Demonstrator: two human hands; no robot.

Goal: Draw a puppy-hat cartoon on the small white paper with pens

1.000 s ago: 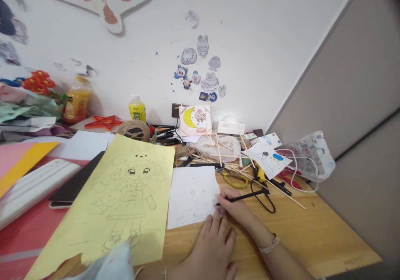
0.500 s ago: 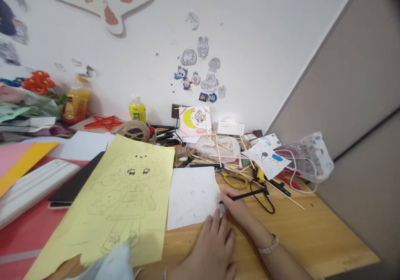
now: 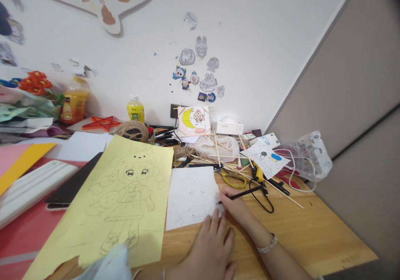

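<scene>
My right hand (image 3: 235, 207) grips a black pen (image 3: 242, 194) with its tip at the right edge of a small white paper (image 3: 190, 196) that carries faint pencil marks. My left hand (image 3: 209, 251) lies flat on the wooden desk, fingertips resting on the lower right corner of that white paper. A silver bracelet (image 3: 267, 244) is on my right wrist. To the left lies a large yellow sheet (image 3: 121, 201) with a pencil drawing of a cartoon girl.
Bamboo sticks (image 3: 250, 169), yellow scissors (image 3: 234, 182), a black cable (image 3: 262, 198) and a painted card (image 3: 265, 157) clutter the desk behind my right hand. A twine ball (image 3: 131, 130), two drink bottles (image 3: 136, 109), a white keyboard (image 3: 31, 186) and a plastic bag (image 3: 309, 155) stand around.
The pen tip has shifted slightly along the right edge of the white paper. My left hand has stayed in place on the paper's corner.
</scene>
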